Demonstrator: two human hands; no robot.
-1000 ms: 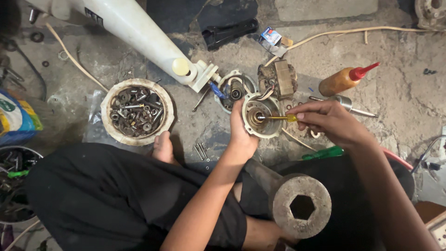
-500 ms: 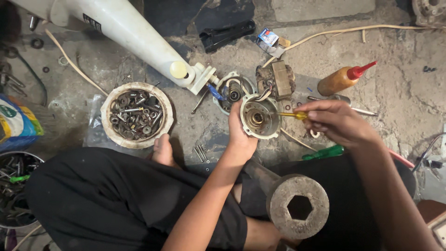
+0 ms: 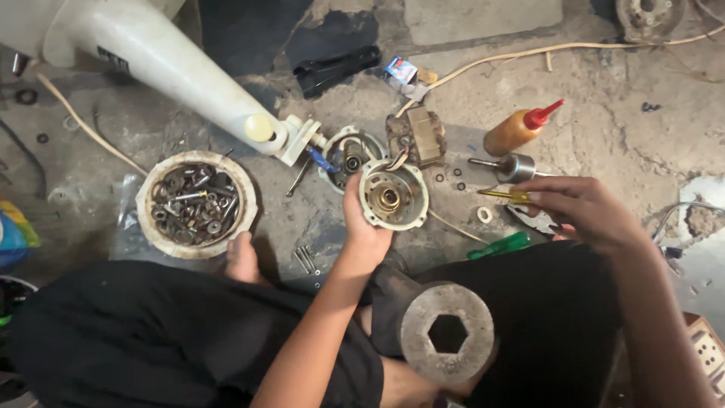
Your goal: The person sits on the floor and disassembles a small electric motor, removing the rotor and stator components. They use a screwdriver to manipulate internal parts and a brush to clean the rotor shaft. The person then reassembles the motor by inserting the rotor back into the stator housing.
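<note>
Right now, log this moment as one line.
left hand: holds round motor housing | right hand: holds yellow-handled screwdriver, apart from housing | nearby: bowl of small parts, oil bottle, green screwdriver

We see the left hand [image 3: 362,230] gripping a round white motor housing [image 3: 393,196] by its rim, open side up, above the concrete floor [image 3: 604,128]. The right hand [image 3: 581,208] holds a yellow-handled screwdriver [image 3: 504,194] well apart from the housing. A bowl of nuts and bolts [image 3: 195,204] sits near a bare foot [image 3: 242,259].
</note>
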